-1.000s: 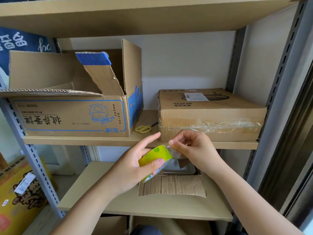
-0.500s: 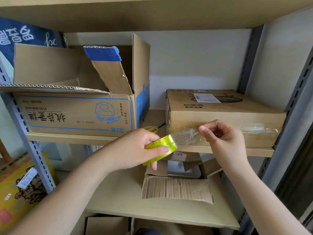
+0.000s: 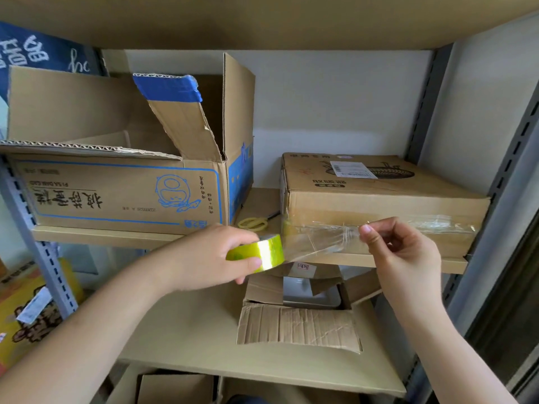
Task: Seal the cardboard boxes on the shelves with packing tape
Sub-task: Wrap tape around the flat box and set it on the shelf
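The left hand (image 3: pixel 210 258) gripped the roll of packing tape (image 3: pixel 258 253), fingers curled round its shiny green rim, just below centre of the view; the right hand (image 3: pixel 405 258), at about four o'clock from centre, pinched the free end of the tape between thumb and fingertips; a clear strip (image 3: pixel 320 243) stretched between the two hands, crumpled and wrinkled near the pinch, in front of the flat box (image 3: pixel 379 205) at three o'clock on the middle shelf (image 3: pixel 102 236). Whether the strip touched the box front could not be told.

That flat box lay closed, with clear tape already running along its front face toward the right corner; so its sealing seemed begun, though how well the seam held was not plain. The large blue-printed box (image 3: pixel 116 193) at nine o'clock on the same shelf stood with its flaps up and open, untaped; a smaller box (image 3: pixel 300 316) on the lower shelf at six o'clock also gaped, flaps splayed, something pale inside. Judged from this, most of the task remained: one box partly done, at least two still to close and tape.

Yellow-handled scissors (image 3: pixel 252 222) lay on the middle shelf between the two upper boxes, near the roll; a yellow printed carton (image 3: pixel 26 310) sat low at eight o'clock, outside the rack.
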Motion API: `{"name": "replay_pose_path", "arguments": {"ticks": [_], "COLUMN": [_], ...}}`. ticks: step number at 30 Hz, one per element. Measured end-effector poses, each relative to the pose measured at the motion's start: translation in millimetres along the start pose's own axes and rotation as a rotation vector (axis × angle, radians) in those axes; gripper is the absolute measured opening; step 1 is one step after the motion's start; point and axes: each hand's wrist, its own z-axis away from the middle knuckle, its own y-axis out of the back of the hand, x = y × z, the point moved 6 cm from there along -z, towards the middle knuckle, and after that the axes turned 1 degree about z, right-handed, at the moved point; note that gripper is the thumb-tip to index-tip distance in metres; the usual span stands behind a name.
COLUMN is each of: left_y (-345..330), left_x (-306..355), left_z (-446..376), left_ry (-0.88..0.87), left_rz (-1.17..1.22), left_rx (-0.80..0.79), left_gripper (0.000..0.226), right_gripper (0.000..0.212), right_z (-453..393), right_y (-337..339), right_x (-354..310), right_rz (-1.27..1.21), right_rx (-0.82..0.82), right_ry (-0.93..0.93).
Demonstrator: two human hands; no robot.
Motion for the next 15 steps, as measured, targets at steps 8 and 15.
{"name": "replay_pose_path", "arguments": {"ticks": [8,15], "left_y": [11.1,1.3], "left_x": [-6.1,21.2], "left_z": [3.4,-5.9], "left_ry": [0.078,-0.146], "left_rz": [-0.338,-0.587], "left_rx": [0.343,0.5], "left_gripper": [0.046,0.063], "right_gripper": [0.007,0.002], "right_z": [6.6,-5.6], "right_y": [0.2,57.0], "right_x": [-1.6,16.6], "right_rz": [0.046,0.129], "right_rx": [-0.024,0.116], "right_ry": [0.045,-0.005]}}
